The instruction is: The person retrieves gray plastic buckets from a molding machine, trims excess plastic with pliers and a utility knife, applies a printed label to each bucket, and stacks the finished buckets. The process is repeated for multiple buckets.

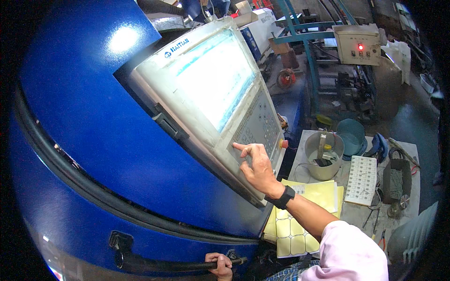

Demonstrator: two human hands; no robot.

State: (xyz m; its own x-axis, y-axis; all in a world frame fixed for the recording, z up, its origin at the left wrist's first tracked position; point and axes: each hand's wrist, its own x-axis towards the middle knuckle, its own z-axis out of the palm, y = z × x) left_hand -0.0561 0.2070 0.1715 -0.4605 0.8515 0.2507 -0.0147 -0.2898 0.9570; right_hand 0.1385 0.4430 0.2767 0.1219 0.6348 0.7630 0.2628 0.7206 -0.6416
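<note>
Now the key panel (260,117) spreads up-right from my nearer right hand (258,167), index extended, nothing held; left hand (220,266) grips black handle (168,266).

Factory workshop, probably: blue machine (126,145), control panel (213,100).

from here, a pale worktable (356,214) spreads just right of the right hand (257,165); beyond that hand rises a teal metal frame (307,36), a red lamp (360,47) glows, grey floor (412,122) stretches farther right.
</note>
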